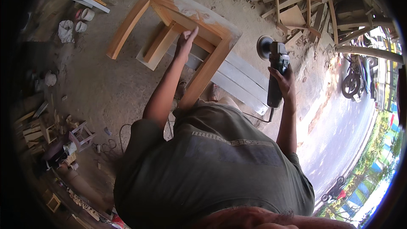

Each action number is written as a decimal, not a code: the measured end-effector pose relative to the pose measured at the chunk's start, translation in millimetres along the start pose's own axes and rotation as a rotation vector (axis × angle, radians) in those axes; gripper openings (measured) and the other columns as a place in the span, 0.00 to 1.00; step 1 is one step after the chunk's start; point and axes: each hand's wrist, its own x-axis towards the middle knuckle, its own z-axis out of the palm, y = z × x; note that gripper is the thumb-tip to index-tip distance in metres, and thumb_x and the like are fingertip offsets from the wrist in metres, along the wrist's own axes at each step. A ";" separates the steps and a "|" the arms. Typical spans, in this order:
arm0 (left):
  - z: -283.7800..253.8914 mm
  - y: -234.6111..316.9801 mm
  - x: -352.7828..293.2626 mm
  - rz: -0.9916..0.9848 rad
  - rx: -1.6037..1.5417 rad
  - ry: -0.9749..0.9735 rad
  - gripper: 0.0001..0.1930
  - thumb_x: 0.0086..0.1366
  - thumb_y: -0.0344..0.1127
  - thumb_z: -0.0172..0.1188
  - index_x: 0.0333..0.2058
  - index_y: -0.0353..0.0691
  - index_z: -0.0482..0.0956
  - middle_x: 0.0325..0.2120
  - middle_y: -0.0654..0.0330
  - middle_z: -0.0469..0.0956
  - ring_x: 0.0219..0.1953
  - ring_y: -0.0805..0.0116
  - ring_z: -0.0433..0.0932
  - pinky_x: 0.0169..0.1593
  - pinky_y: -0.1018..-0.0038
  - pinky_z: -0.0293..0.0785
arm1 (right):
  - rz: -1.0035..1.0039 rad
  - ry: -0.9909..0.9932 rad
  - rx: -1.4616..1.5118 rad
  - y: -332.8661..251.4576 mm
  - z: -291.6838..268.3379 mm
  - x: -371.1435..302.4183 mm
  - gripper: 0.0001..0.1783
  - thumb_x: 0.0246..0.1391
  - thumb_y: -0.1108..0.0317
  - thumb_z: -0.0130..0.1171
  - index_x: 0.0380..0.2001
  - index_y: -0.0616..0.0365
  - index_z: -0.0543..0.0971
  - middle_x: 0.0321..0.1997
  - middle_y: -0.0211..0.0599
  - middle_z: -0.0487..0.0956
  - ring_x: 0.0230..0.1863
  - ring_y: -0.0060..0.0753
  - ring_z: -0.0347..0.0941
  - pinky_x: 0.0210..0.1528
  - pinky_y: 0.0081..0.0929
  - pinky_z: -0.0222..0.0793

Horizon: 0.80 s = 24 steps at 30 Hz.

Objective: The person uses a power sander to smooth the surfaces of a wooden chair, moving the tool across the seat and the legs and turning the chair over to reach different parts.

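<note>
A wooden table frame (182, 25) is lying on its side on the dusty ground, upper middle of the frame, with its legs pointing down and to the left. The left hand (185, 42) is laid flat on one of the frame's rails, fingers stretched out and close together, so nothing is actually gripped there, it's just pressed on the wood. Over on the right, a bit above centre, a power sander (274, 65) is held up in the air by the right hand (285, 82), fingers wrapped tight round the dark body, with the round disc end pointed up and away from the frame, not touching it. A cord can be seen hanging off the bottom of the tool. A few pale planks (241, 78) are lying on the ground under and just beside the frame. A big pile of scrap wood (309, 8) is stacked in the upper right, and a motorbike (354, 80) is parked at the right edge. A small stool (82, 135) sits at lower left.
</note>
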 end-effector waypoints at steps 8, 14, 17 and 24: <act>-33.2 -66.5 -160.1 0.500 0.976 -0.144 0.50 0.56 0.66 0.69 0.62 0.27 0.65 0.48 0.38 0.76 0.51 0.39 0.77 0.54 0.51 0.75 | -0.160 -0.138 -0.475 -73.4 105.4 57.3 0.37 0.47 0.45 0.74 0.44 0.68 0.72 0.36 0.56 0.82 0.38 0.50 0.82 0.42 0.42 0.77; -35.4 -72.5 -167.9 0.417 0.828 -0.208 0.50 0.56 0.57 0.71 0.67 0.31 0.58 0.51 0.37 0.75 0.50 0.39 0.80 0.53 0.53 0.78 | -0.228 -0.220 -0.574 -110.3 186.5 105.7 0.42 0.47 0.43 0.72 0.48 0.73 0.72 0.43 0.62 0.83 0.47 0.57 0.83 0.48 0.44 0.77; -35.6 -81.7 -163.9 0.447 0.843 -0.192 0.50 0.57 0.54 0.71 0.68 0.30 0.57 0.50 0.37 0.76 0.45 0.41 0.82 0.47 0.55 0.81 | -0.300 -0.276 -0.555 -144.8 237.2 133.5 0.42 0.47 0.44 0.72 0.49 0.74 0.74 0.44 0.62 0.83 0.48 0.56 0.83 0.49 0.43 0.77; -38.5 -84.9 -160.2 0.426 0.928 -0.301 0.50 0.62 0.54 0.66 0.70 0.29 0.51 0.49 0.36 0.76 0.37 0.44 0.84 0.40 0.58 0.83 | -0.474 -0.379 -0.567 -185.6 369.0 248.0 0.41 0.43 0.41 0.70 0.55 0.59 0.80 0.49 0.51 0.85 0.51 0.47 0.82 0.53 0.41 0.75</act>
